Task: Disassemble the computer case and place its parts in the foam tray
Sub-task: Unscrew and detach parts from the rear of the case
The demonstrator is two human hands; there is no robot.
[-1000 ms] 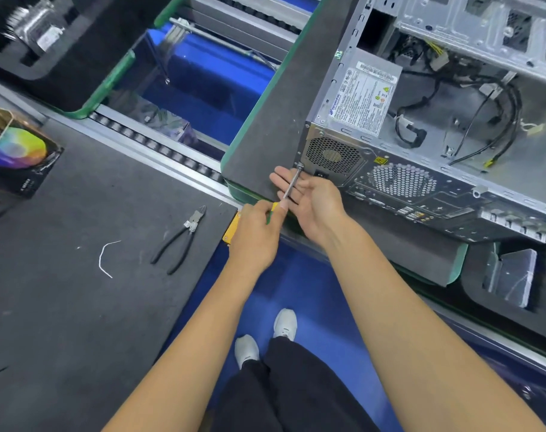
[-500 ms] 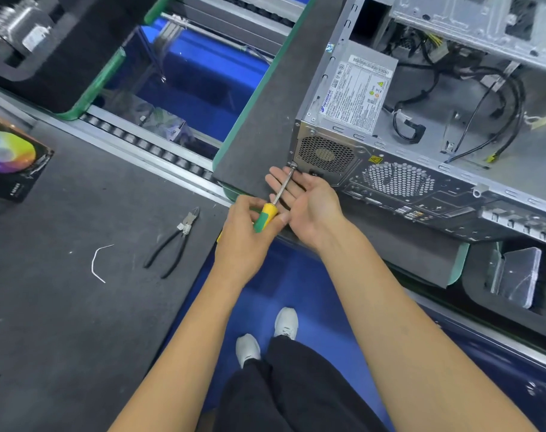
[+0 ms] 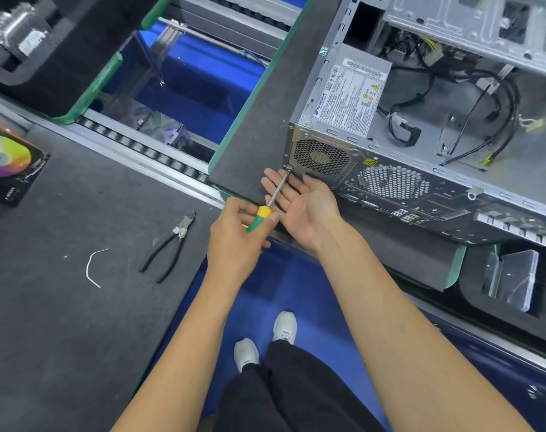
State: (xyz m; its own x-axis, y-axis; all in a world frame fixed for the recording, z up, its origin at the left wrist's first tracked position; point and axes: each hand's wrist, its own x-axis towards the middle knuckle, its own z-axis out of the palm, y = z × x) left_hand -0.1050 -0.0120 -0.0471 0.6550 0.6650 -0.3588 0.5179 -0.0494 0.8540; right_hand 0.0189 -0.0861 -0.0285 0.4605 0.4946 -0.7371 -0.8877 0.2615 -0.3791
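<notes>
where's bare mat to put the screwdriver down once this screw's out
Bare patches on the grey mat: below the white wire scrap and pliers, and the strip left of the computer case. Crowded at the case corner, where the left hand and right hand work the screwdriver.

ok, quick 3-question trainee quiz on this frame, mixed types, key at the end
1. True or false: the left hand grips the screwdriver by its handle.
2. The right hand is: A) holding the pliers B) open, palm up under the screwdriver shaft C) pulling a cable.
3. Fill in: the screwdriver tip meets a screw at the lower corner of the power supply's ____ grille on the computer case.

Key: 1 true; 2 B; 3 fan
</notes>
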